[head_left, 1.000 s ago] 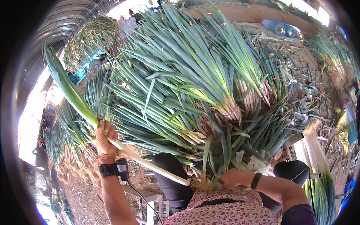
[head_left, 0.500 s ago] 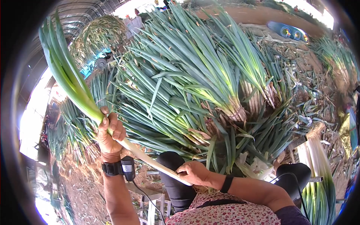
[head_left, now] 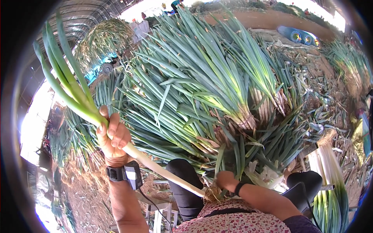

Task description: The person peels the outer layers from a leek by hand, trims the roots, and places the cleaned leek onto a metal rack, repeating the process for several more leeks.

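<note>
My left hand is wrapped round the stalk of a long green onion. Its green leaves fan out to the upper left. The peeled white shank slopes down to a tuft of roots by my lap. My right hand is just above and right of those roots, off the shank. Its fingers point down and are hidden, so what they hold, if anything, does not show. A large heap of unpeeled green onions lies in front of me.
Peeled green onions lie at my right, roots toward the heap. Stripped leaves lie beside my right knee. More onion bundles stand at the left. Farther back are a loaded blue cart and a blue roll.
My right hand has left the root end of the shank and moved right and slightly away from me. My left hand still grips the onion, whose leaves have tilted a little lower.
</note>
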{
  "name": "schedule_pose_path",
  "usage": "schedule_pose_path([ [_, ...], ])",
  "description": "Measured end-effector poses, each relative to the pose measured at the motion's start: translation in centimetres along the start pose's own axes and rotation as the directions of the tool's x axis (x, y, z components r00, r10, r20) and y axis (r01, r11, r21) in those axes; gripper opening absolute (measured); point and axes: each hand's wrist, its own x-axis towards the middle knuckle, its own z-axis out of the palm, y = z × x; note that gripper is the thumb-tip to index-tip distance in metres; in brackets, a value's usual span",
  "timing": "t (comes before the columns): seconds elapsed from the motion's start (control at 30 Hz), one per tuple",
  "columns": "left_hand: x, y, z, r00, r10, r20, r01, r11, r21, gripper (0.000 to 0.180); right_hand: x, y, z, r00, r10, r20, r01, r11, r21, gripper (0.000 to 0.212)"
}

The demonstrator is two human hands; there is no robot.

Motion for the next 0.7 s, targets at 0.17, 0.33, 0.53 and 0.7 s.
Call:
schedule_pose_path([
  [0.17, 0.1, 0.8, 0.8, 0.901, 0.137, -0.412, 0.050, 0.911, 0.410, 0.025, -2.3, 0.4, -3.8, 0.956, -0.114, -0.270, 0.226, 0.873, 0.432, 0.024],
  [0.33, 0.3, -0.3, 0.6, 0.728, 0.258, -0.635, 0.100, 0.877, 0.471, 0.035, -1.7, -7.8, -7.2, 0.656, -0.438, -0.615, 0.737, 0.548, 0.395, 0.026],
  [0.53, -0.7, -0.2, -0.5, 0.737, 0.248, -0.629, 0.090, 0.886, 0.454, 0.036, -0.8, -9.2, -5.9, 0.608, -0.389, -0.692, 0.745, 0.580, 0.328, 0.026],
  [0.7, -1.4, -0.5, -1.4, 0.711, 0.346, -0.612, 0.045, 0.846, 0.531, 0.030, -1.3, -9.7, -6.5, 0.601, -0.464, -0.651, 0.728, 0.653, 0.207, 0.019],
])
